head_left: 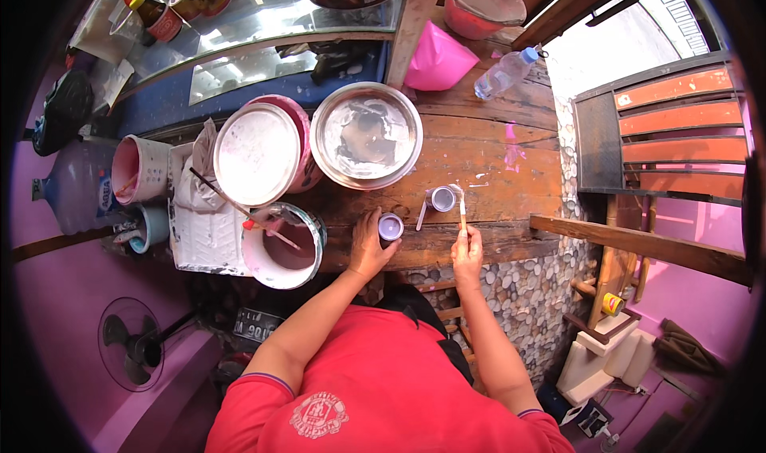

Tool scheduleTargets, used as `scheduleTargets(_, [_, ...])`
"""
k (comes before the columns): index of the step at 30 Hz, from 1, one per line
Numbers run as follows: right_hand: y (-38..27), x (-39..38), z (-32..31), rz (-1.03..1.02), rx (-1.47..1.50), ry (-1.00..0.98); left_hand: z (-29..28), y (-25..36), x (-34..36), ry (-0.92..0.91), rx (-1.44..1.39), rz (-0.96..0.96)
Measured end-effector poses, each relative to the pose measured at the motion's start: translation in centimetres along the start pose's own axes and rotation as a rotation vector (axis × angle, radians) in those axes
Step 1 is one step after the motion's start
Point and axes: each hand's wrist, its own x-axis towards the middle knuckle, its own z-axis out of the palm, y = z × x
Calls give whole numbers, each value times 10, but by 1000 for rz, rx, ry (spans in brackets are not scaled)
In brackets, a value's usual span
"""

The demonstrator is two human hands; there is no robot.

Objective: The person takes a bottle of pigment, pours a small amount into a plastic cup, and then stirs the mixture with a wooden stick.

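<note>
My left hand (369, 246) is wrapped round a small cup (390, 228) of pale purple paint that stands near the table's front edge. In my right hand (467, 255) is a small paintbrush (463, 212), held upright in the fingers with its pale tip pointing away from me. That tip is beside a second small cup (441, 199) with a greyish-purple inside; whether they touch I cannot tell. A short whitish stick (421, 216) lies just left of the second cup. The wooden table (495, 190) carries pink and white paint marks.
To the left stand a bucket of brownish paint (309, 263) with a stick across it, a white lid (257, 155) on a pink bucket, and a metal basin (403, 162). A pink bag (437, 58), plastic bottle (506, 73) and red bowl (475, 27) are at the back.
</note>
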Motion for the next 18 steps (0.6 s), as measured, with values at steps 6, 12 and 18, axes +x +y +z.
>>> scheduleTargets(6, [15,3,0,21,-159,100,-15,29,-1,103,28,75])
scheduleTargets(12, [1,32,31,-187,-473,185,-15,60,23,22,143,189])
scheduleTargets(18, [-2,52,50,-334,-488,99,1,70,57,-76,307,161])
